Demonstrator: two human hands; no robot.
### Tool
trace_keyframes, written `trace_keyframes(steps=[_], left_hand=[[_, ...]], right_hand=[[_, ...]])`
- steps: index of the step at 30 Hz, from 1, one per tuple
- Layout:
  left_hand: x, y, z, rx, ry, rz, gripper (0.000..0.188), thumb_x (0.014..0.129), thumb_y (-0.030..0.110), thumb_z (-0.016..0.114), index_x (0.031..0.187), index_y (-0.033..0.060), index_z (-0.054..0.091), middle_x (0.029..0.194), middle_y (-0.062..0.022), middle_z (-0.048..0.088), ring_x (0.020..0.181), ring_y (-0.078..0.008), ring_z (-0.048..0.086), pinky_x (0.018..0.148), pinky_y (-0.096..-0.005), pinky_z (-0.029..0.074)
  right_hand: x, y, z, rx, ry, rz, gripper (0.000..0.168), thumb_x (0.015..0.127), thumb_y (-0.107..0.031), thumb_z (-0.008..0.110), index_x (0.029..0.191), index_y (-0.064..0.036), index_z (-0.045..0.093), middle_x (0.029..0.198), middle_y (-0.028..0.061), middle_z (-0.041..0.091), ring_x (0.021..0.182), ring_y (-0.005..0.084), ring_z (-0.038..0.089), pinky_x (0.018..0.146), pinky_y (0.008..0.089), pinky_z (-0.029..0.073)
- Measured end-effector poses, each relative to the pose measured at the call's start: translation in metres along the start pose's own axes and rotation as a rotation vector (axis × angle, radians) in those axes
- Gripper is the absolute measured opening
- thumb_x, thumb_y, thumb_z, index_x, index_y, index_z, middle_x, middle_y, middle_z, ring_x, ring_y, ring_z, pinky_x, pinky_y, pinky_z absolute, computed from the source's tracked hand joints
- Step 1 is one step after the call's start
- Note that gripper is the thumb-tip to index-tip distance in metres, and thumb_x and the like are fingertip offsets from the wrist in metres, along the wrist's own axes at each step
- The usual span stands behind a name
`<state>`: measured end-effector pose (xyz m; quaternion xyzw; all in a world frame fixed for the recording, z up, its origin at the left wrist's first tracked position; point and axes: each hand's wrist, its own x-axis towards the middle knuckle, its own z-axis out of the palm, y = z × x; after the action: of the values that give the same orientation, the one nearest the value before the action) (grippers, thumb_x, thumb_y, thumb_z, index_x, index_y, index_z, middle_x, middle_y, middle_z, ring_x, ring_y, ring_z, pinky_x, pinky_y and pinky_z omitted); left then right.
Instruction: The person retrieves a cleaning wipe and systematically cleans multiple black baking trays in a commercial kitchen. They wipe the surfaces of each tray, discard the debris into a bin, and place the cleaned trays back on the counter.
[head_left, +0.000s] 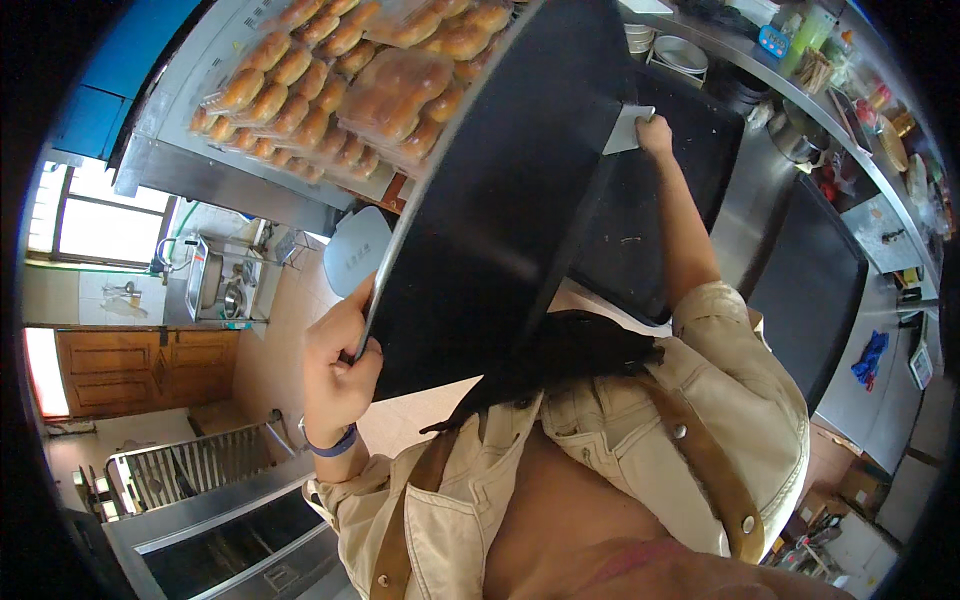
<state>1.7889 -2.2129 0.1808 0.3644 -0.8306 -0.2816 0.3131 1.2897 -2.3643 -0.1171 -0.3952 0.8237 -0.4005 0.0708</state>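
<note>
A large black baking tray (480, 202) is tilted up on edge before me. My left hand (345, 371) grips its rim, thumb and fingers wrapped around the lower left part. In my right hand (655, 136) is a flat white scraper (622, 133), its blade against or very close to the tray's surface near the far right side; I cannot tell whether they touch. Beneath and to the right, a second black baking tray (686, 180) lies on the steel worktop (757, 180), with small pale crumbs on it. A third black tray (806, 277) lies farther right.
Clear plastic packs of glazed bread rolls (300, 90) are stacked at the upper left. Below them stands a light blue lidded bin (358, 251). A steel shelf (870, 142) crowded with kitchen items runs along the right. A sink (206, 277) and slatted metal rack (195, 469) are at left.
</note>
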Motion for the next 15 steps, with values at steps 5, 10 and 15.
trace_keyframes(steps=[5,10,15], left_hand=[[-0.005,-0.005,-0.001,0.04,0.025,-0.012,0.023,0.06,-0.014,0.041,0.059,0.0026,0.026,0.058,-0.008,0.023,0.055,-0.0208,0.024,0.104,-0.0484,0.037],[-0.002,0.002,0.005,-0.001,0.023,0.008,0.022,0.061,-0.014,0.042,0.06,0.0029,0.028,0.059,-0.009,0.025,0.058,-0.0189,0.03,0.104,-0.0476,0.037],[-0.008,-0.011,0.004,-0.067,0.118,0.019,0.022,0.061,-0.014,0.044,0.062,0.003,0.03,0.064,-0.0102,0.031,0.066,-0.0166,0.043,0.096,-0.0379,0.04]], right_hand=[[0.003,-0.045,-0.025,0.084,0.002,-0.056,0.04,0.082,-0.03,0.053,0.095,0.007,0.063,0.091,0.0295,0.063,0.093,0.0441,0.061,0.082,0.0467,0.047],[-0.01,-0.014,0.001,-0.052,-0.053,0.134,0.04,0.08,-0.031,0.054,0.094,0.006,0.064,0.097,0.0287,0.063,0.097,0.0429,0.06,0.085,0.0468,0.048],[-0.036,-0.031,-0.014,-0.027,-0.126,0.065,0.035,0.08,-0.025,0.055,0.096,0.004,0.065,0.096,0.0275,0.064,0.096,0.0413,0.061,0.084,0.0456,0.048]])
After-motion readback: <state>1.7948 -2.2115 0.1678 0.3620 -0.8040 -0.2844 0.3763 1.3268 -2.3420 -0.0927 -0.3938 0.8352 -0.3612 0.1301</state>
